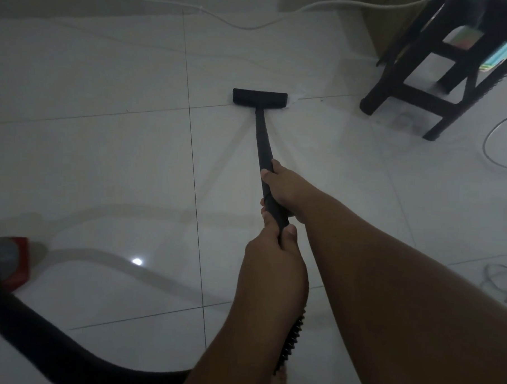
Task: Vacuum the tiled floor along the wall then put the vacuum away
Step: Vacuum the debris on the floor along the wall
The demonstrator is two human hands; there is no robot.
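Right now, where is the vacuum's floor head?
Head view, upper centre: the floor head lies flat on the tiled floor along a grout line, left of the dark stool, at the far end of the wand.

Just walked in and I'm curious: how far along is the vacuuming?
Done: can't tell; the floor looks alike throughout. In hand: left hand and right hand grip the wand, nozzle down near the stool. Left: storing the vacuum, out beside the person.
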